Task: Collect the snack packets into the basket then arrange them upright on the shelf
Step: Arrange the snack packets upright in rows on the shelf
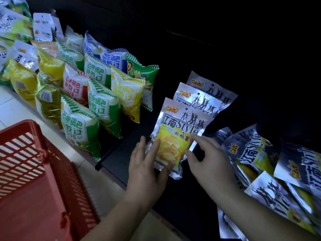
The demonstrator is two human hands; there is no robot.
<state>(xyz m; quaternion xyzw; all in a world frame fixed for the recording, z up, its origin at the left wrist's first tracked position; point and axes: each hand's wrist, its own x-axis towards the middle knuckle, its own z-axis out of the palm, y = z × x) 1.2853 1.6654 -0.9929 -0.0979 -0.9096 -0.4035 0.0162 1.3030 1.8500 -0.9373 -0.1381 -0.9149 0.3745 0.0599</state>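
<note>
Three silver-and-yellow chip packets stand upright in a row on the dark shelf (121,164). The front packet (175,136) is between my hands. My left hand (147,164) holds its lower left side, fingers along the front and thumb under the bottom edge. My right hand (206,159) touches its right edge with bent fingers. A second packet (196,100) and a third packet (213,87) stand behind it. The red plastic basket (34,171) sits at the lower left, and the part of it in view holds no packets.
A loose heap of the same silver packets (271,171) lies on the shelf to the right. Rows of green, yellow, red and blue snack bags (97,101) stand on the shelf to the left. The back of the shelf is dark. Pale floor tiles (10,108) show at far left.
</note>
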